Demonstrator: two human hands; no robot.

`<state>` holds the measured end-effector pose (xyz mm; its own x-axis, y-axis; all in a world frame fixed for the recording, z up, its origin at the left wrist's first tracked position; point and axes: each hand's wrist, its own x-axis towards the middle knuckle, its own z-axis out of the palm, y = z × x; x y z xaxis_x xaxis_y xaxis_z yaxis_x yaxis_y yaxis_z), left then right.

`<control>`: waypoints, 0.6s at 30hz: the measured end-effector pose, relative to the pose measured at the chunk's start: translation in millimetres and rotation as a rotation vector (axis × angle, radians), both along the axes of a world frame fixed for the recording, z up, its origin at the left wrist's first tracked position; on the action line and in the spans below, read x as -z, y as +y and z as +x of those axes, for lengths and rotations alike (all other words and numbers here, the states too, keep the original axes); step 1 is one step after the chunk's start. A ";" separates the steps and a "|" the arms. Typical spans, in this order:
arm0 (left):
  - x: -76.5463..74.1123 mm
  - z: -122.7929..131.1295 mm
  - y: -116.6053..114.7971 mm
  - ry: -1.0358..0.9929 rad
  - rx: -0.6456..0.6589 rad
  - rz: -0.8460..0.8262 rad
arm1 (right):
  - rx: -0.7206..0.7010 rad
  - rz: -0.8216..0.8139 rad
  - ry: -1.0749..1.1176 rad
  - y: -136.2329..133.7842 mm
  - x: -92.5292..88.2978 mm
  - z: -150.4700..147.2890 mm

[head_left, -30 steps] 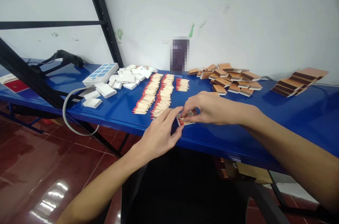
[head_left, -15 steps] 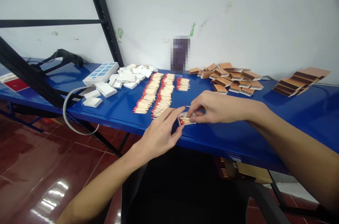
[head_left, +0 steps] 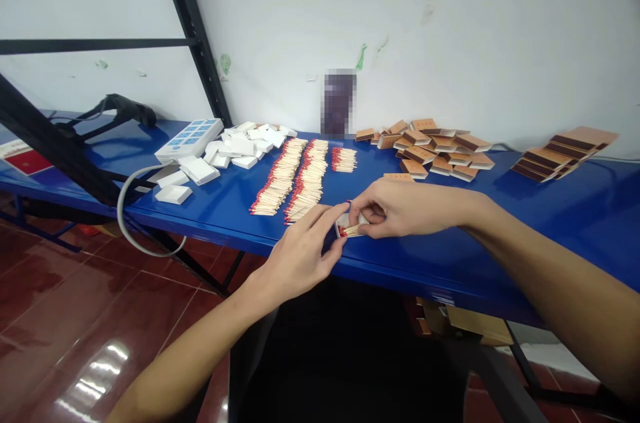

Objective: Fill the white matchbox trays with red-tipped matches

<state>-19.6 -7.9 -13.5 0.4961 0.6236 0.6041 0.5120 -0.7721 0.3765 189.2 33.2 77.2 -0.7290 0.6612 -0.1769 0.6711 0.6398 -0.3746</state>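
Note:
At the front edge of the blue table, my left hand [head_left: 306,251] grips the left end of a small white matchbox tray [head_left: 342,219] between thumb and fingers. My right hand [head_left: 395,207] reaches in from the right, its fingertips pinching red-tipped matches [head_left: 351,231] inside that tray. The tray's right part is hidden behind those fingers. Just beyond my hands lie two long rows of matches, a left row [head_left: 278,178] and a right row [head_left: 309,176]. A small bundle of matches [head_left: 345,160] sits to the right of them.
White trays [head_left: 241,147] are heaped at the back left beside a white power strip [head_left: 189,139] with a grey cable [head_left: 121,210]. Orange matchbox sleeves [head_left: 443,146] are piled at the back right, with a leaning stack of sleeves [head_left: 565,153] farther right. A black rack post [head_left: 193,30] rises on the left.
The fingers of my right hand have shifted slightly left and down in the tray. The matches inside now lie nearer its front side, baring some white behind them. My left hand stays put.

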 end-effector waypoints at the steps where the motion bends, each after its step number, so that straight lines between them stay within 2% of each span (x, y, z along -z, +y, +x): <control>1: -0.1 0.1 0.0 -0.001 0.001 0.000 | 0.003 -0.006 -0.004 0.0 0.0 -0.1; 13: 1.4 0.1 0.8 0.011 0.000 0.004 | 0.034 0.175 0.001 2.1 3.9 -2.3; 18: 2.1 -0.4 1.1 0.018 -0.001 -0.005 | 0.007 0.155 0.020 2.0 4.7 1.0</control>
